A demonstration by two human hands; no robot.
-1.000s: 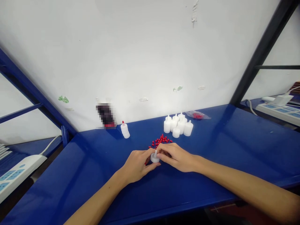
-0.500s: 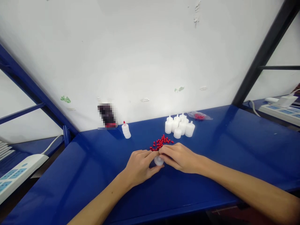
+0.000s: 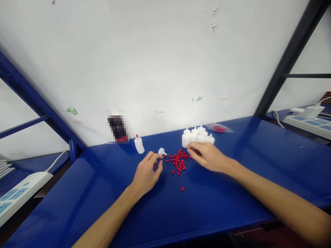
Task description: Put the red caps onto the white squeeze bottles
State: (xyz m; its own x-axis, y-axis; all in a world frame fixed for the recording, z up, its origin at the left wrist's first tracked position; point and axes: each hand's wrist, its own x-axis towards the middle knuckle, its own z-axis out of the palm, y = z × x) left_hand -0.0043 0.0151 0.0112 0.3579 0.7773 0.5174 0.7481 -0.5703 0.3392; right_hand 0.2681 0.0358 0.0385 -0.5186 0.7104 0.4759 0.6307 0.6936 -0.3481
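Note:
My left hand point(image 3: 146, 174) hovers over the table with thumb and index finger apart, holding nothing I can see. By its fingertips a white nozzle cap point(image 3: 161, 151) lies tipped, its spout pointing right. My right hand point(image 3: 208, 155) is at the front of a group of white squeeze bottles point(image 3: 186, 139), fingers curled and thumb drawn near the index finger. Whatever is between those fingers is hidden. Small red tip caps point(image 3: 178, 160) lie scattered between my hands, with one red cap point(image 3: 182, 188) nearer me.
A white bottle with a red tip point(image 3: 139, 144) stands at the back left. A clear bag of red caps point(image 3: 219, 128) lies behind the bottles. Power strips point(image 3: 20, 193) sit on the left and right, beyond the blue table point(image 3: 222, 206). A white wall closes off the back.
My hands have moved apart, and the white piece between them has gone from there. A nozzle cap now lies by my left hand. My right hand has moved to the bottles.

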